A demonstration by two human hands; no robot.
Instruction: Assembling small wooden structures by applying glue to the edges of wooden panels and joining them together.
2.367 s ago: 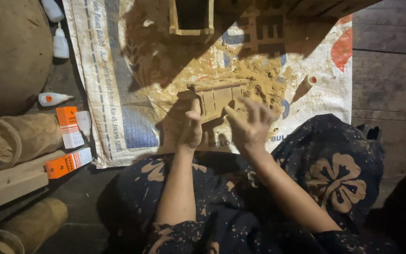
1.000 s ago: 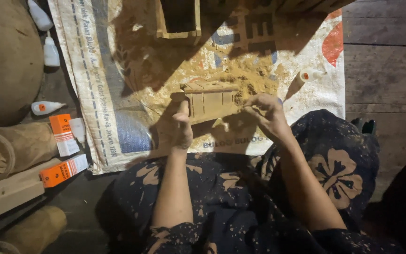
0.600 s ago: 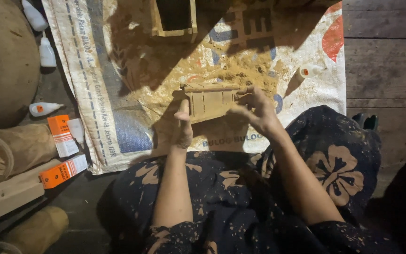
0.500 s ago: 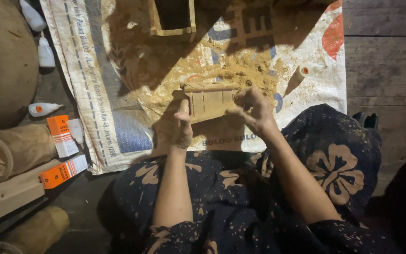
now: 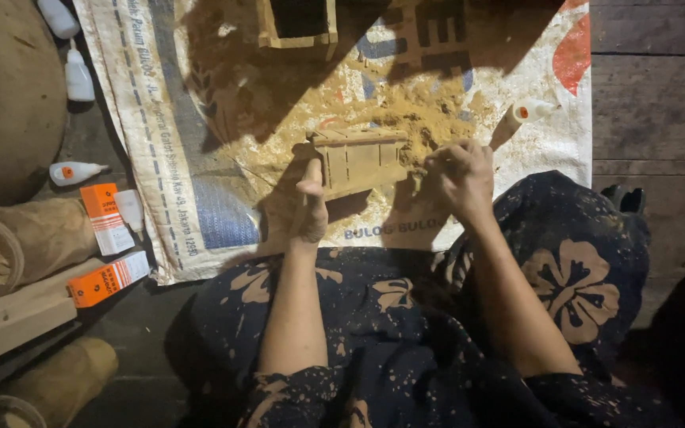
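Both arms are stretched forward from the lap, over a dark dress with pale flowers (image 5: 572, 285). The left hand (image 5: 309, 208) is held with the thumb pointing up and the fingers curled. Its thumb and fingers are closed on the left end of a small wooden box (image 5: 361, 158). The right hand (image 5: 460, 176) is bent at the wrist, with the back of the hand seen from above. Its fingers are bunched and curled just beside the right end of the box. Whether they pinch the box or only touch it cannot be told, because the fingertips are hidden.

The small wooden box is long from left to right. It is tilted a little, so the right end sits higher in the picture than the left end. Thin wooden strips are seen along its side. It is found between the two hands, with the left hand at one end and the right hand at the other.

Under the box a printed woven sack (image 5: 200, 158) is spread on the floor, and a pile of sawdust (image 5: 430, 111) is lying on it. A small white glue bottle (image 5: 529, 111) is seen near the right hand. Orange boxes (image 5: 105, 218) and another white bottle (image 5: 73, 170) are seen far to the left.
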